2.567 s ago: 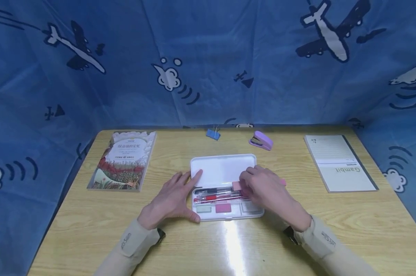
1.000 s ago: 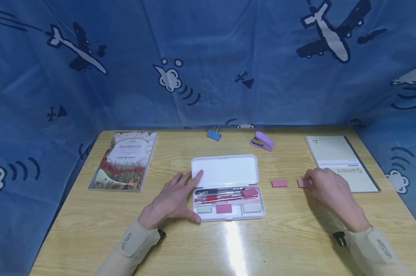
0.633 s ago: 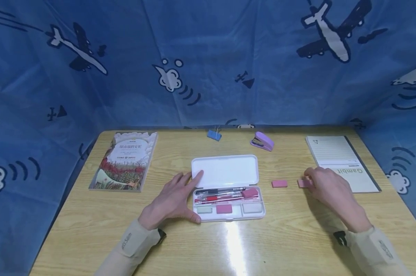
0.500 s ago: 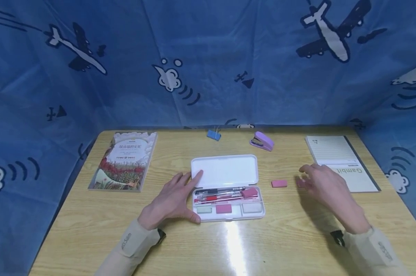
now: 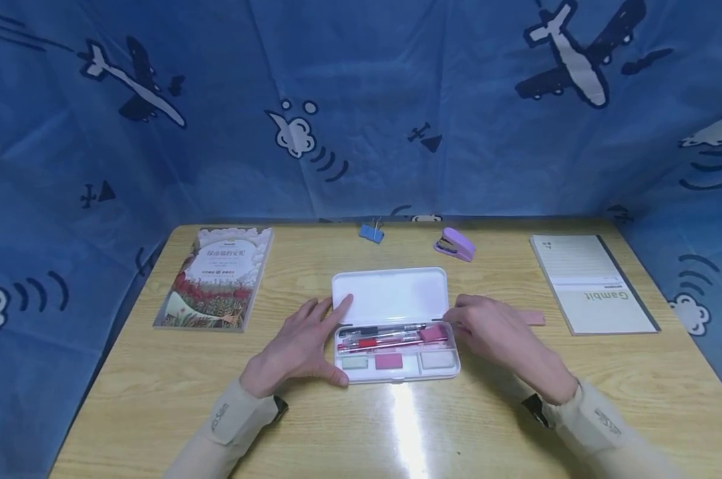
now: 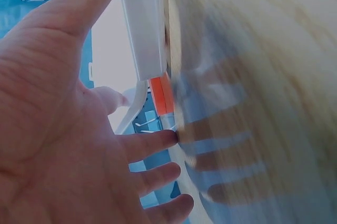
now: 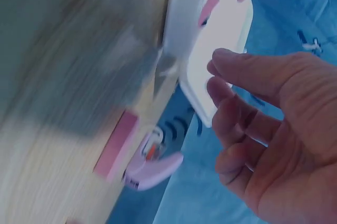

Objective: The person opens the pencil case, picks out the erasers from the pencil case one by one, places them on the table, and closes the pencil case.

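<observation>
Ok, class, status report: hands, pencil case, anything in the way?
Left hand at pencil case, left edge. Right hand empty, near right edge. Lid open; eraser among pens might obstruct it.

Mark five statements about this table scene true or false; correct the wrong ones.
1. The white plastic pencil case lies open. True.
2. The left hand is a clenched fist. False: it spreads open at the pencil case's left end.
3. The blue metal binder clip lies left of the purple plastic stapler. True.
4. A pink rectangular eraser lies between the right hand and the white paper notebook. True.
5. The illustrated paperback book touches the notebook. False: it lies on the left of the wooden table.
</observation>
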`<action>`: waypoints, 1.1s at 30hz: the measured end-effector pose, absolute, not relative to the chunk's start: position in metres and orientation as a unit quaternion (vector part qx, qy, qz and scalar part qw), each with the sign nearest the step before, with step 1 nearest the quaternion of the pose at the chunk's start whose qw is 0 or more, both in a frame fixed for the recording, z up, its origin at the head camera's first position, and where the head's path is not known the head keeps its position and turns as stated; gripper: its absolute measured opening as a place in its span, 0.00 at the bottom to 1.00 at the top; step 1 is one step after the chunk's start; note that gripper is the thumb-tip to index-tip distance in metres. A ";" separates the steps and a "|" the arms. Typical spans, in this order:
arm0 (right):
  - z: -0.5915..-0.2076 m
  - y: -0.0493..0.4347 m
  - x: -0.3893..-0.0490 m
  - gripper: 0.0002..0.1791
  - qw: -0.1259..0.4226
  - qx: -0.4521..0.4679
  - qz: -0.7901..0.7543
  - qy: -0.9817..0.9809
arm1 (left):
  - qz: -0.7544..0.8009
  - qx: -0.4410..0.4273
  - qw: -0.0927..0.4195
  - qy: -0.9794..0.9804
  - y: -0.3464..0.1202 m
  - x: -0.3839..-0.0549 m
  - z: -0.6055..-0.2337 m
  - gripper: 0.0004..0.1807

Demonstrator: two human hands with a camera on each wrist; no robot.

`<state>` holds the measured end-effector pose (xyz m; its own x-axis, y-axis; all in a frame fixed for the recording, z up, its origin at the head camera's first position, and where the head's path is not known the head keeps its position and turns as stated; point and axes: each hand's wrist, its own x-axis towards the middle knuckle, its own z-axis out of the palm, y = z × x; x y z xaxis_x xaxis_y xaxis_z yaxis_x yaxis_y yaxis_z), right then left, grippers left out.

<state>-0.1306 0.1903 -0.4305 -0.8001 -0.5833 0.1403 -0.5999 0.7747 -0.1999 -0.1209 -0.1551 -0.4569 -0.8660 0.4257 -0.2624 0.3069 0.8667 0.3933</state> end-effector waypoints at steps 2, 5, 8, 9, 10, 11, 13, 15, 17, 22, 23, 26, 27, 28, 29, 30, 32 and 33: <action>-0.431 0.182 -0.131 0.13 0.013 0.312 0.114 -0.943 | 0.173 0.192 0.173 0.950 -0.155 -0.121 -0.457 0.79; -0.434 0.173 -0.132 0.13 -0.009 0.316 0.100 -0.943 | 0.176 0.194 0.172 0.950 -0.155 -0.121 -0.457 0.79; -0.436 0.168 -0.132 0.13 -0.026 0.323 0.085 -0.942 | 0.177 0.195 0.172 0.949 -0.155 -0.121 -0.457 0.79; -0.437 0.167 -0.132 0.13 -0.030 0.324 0.081 -0.942 | 0.176 0.196 0.172 0.949 -0.155 -0.121 -0.457 0.79; -0.438 0.165 -0.133 0.13 -0.034 0.324 0.080 -0.942 | 0.175 0.196 0.172 0.949 -0.156 -0.121 -0.457 0.79; -0.439 0.164 -0.133 0.12 -0.036 0.321 0.079 -0.943 | 0.175 0.196 0.172 0.949 -0.156 -0.121 -0.457 0.79; -0.440 0.162 -0.133 0.10 -0.036 0.319 0.077 -0.944 | 0.175 0.196 0.171 0.950 -0.156 -0.121 -0.457 0.79; -0.441 0.160 -0.134 0.08 -0.029 0.319 0.076 -0.944 | 0.175 0.196 0.170 0.950 -0.156 -0.121 -0.457 0.79; -0.441 0.159 -0.134 0.07 -0.019 0.322 0.075 -0.944 | 0.176 0.197 0.170 0.949 -0.156 -0.121 -0.458 0.79; -0.439 0.160 -0.133 0.09 0.014 0.332 0.077 -0.940 | 0.177 0.196 0.172 0.949 -0.156 -0.121 -0.458 0.79; -0.438 0.160 -0.132 0.10 0.023 0.333 0.081 -0.939 | 0.177 0.195 0.174 0.949 -0.156 -0.121 -0.457 0.79; -0.433 0.165 -0.131 0.12 0.049 0.328 0.093 -0.939 | 0.178 0.195 0.172 0.949 -0.155 -0.121 -0.456 0.79; -0.431 0.168 -0.130 0.12 0.056 0.324 0.098 -0.939 | 0.177 0.194 0.173 0.949 -0.155 -0.121 -0.456 0.79; -0.430 0.170 -0.129 0.12 0.061 0.318 0.103 -0.940 | 0.176 0.194 0.174 0.949 -0.155 -0.121 -0.456 0.79; -0.428 0.173 -0.129 0.12 0.062 0.312 0.108 -0.942 | 0.175 0.194 0.174 0.949 -0.155 -0.121 -0.456 0.79; -0.427 0.176 -0.128 0.12 0.063 0.306 0.110 -0.943 | 0.174 0.195 0.174 0.949 -0.155 -0.121 -0.456 0.79; -0.426 0.183 -0.127 0.11 0.061 0.298 0.119 -0.945 | 0.173 0.194 0.175 0.949 -0.155 -0.122 -0.457 0.79; -0.425 0.186 -0.127 0.10 0.061 0.294 0.121 -0.946 | 0.173 0.194 0.177 0.949 -0.155 -0.122 -0.457 0.79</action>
<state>-0.1269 0.1860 -0.4254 -0.8195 -0.5418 0.1867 -0.5714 0.7977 -0.1932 -0.1217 -0.1552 -0.4573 -0.8627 0.4286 -0.2685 0.3067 0.8654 0.3962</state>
